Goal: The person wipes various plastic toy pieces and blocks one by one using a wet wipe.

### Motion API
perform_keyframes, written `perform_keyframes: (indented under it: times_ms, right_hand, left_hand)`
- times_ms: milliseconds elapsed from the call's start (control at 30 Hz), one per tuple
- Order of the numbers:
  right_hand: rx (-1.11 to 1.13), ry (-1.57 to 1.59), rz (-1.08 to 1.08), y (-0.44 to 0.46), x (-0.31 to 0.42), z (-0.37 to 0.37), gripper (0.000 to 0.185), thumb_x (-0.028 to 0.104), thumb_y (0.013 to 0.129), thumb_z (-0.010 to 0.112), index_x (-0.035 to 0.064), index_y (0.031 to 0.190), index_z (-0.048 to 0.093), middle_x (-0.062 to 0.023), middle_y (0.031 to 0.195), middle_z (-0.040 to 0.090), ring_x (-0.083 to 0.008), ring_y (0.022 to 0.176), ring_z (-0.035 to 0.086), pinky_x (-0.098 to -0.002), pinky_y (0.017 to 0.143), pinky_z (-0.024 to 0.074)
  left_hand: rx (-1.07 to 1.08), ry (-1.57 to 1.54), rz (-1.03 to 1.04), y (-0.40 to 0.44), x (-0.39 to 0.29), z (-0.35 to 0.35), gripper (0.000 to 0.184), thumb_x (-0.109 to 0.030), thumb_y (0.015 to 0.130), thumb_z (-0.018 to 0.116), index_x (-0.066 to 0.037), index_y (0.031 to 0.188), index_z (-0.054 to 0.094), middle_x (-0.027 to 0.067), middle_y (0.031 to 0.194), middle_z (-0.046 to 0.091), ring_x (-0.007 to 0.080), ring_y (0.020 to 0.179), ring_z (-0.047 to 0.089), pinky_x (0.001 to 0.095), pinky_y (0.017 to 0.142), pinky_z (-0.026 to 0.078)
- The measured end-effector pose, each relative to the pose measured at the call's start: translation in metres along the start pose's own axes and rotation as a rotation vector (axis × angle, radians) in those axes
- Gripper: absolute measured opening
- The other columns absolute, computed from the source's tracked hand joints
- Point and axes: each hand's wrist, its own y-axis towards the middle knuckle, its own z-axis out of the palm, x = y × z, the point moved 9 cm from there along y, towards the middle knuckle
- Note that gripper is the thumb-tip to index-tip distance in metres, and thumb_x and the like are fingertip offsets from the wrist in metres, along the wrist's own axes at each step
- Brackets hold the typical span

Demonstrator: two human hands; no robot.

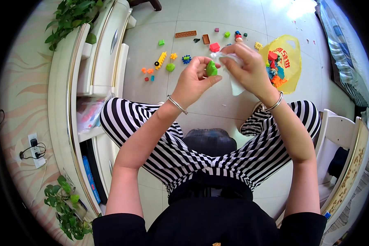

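My left hand (194, 80) holds a small green toy piece (211, 68) between thumb and fingers, above the tiled floor. Close on its right, my right hand (248, 65) pinches a white tissue (236, 85), which hangs down below the fingers. A tip of the tissue shows near the top of the green piece; whether they touch is hard to tell. Beyond the hands lie a red block (214, 47), a blue gear-shaped piece (186, 59) and a round green piece (170, 67).
A yellow plastic bag (291, 67) with colourful toy pieces lies at the right. Further left are a yellow piece with a black wheel (161, 60) and a brown plate (185, 34). White cabinets (96, 61) flank the left; a white chair (338, 129) stands right.
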Motion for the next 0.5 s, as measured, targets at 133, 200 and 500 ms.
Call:
perform_keyframes:
  times_ms: [133, 200, 500]
  right_hand:
    - [0.167, -0.032, -0.106, -0.008, 0.004, 0.023, 0.014, 0.009, 0.077, 0.062, 0.0088, 0.091, 0.062, -0.0078, 0.077, 0.059, -0.0235, 0.063, 0.059, -0.0326, 0.057, 0.0469]
    - [0.151, -0.136, -0.126, -0.007, 0.003, 0.019, 0.013, 0.008, 0.077, 0.062, 0.009, 0.09, 0.061, -0.0076, 0.078, 0.058, -0.0244, 0.064, 0.059, -0.033, 0.057, 0.0471]
    - [0.061, -0.054, -0.113, -0.005, 0.011, 0.011, 0.011, 0.009, 0.078, 0.061, 0.0086, 0.089, 0.059, -0.0078, 0.079, 0.059, -0.0269, 0.065, 0.06, -0.0347, 0.058, 0.0478]
  left_hand:
    - [0.031, 0.285, -0.086, -0.003, 0.0, -0.007, 0.038, -0.002, 0.082, 0.066, -0.003, 0.113, 0.044, 0.005, 0.093, 0.061, 0.0068, 0.08, 0.06, 0.0193, 0.065, 0.048]
    - [0.011, 0.392, -0.067, -0.003, -0.004, -0.009, 0.036, -0.003, 0.082, 0.067, -0.002, 0.111, 0.045, 0.003, 0.086, 0.061, 0.0075, 0.077, 0.061, 0.0184, 0.066, 0.048]
    - [0.06, -0.052, -0.08, -0.002, -0.011, -0.001, 0.04, -0.001, 0.082, 0.065, -0.002, 0.117, 0.047, 0.0062, 0.105, 0.056, 0.0126, 0.095, 0.059, 0.0252, 0.079, 0.051]
